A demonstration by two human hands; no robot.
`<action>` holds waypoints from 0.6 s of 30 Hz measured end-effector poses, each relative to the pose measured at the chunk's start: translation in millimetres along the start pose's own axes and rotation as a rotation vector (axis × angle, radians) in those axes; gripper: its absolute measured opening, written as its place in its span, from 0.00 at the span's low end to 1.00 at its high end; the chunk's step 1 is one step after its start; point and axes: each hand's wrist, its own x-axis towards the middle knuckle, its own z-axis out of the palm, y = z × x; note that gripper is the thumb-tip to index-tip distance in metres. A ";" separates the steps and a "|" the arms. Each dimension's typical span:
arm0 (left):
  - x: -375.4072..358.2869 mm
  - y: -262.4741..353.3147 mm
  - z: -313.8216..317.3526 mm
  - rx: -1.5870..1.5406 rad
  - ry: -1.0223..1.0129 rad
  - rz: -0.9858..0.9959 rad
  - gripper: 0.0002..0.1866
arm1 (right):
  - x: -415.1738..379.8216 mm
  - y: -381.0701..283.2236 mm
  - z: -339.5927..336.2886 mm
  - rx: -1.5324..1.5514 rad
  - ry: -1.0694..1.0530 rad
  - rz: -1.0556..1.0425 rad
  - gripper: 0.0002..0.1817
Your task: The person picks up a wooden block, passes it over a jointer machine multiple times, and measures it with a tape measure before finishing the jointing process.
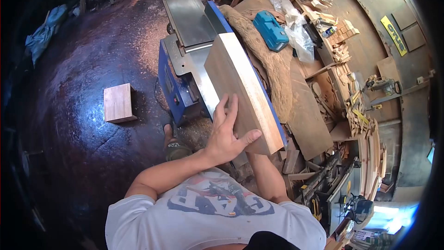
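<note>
A thick wooden board (238, 99) stands tilted on its edge over the metal bed of a blue jointer (178, 76), beside the blue fence (217, 18). My left hand (226, 132) rests against the board's broad near face, its fingers stretched out and spread and the thumb reaching toward the board's top edge. My right forearm (268, 178) runs up behind the board's near end, which hides my right hand (252, 157) almost wholly. The far bed (187, 14) of the jointer shows bare metal.
A wooden stool or box (119, 103) stands on the dark floor to the left. Wood shavings (148, 46) lie by the machine. On the right are a teal tool case (270, 31), a rough log slab (263, 60), plastic wrap (298, 32) and stacked lumber (365, 166).
</note>
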 end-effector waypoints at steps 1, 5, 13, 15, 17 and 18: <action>-5.9 1.2 4.4 -0.013 0.002 0.027 0.63 | -4.5 1.7 -0.2 0.000 -0.010 0.004 0.46; -23.8 7.5 13.8 0.009 -0.002 0.045 0.63 | -20.9 7.0 0.1 0.014 -0.021 0.017 0.44; -48.9 -9.6 7.6 -0.283 -0.048 -0.021 0.58 | -53.9 -3.2 -4.6 -0.257 0.120 -0.001 0.42; -51.4 -21.1 -0.8 -0.565 -0.073 -0.276 0.44 | -62.4 -24.9 -14.9 -0.658 0.317 -0.084 0.39; -50.7 -60.2 4.1 -0.666 -0.104 -0.508 0.37 | -69.9 -41.5 -23.5 -1.027 0.529 -0.110 0.34; -50.2 -87.3 11.2 -0.710 -0.124 -0.602 0.34 | -68.2 -51.4 -25.6 -1.156 0.606 -0.077 0.31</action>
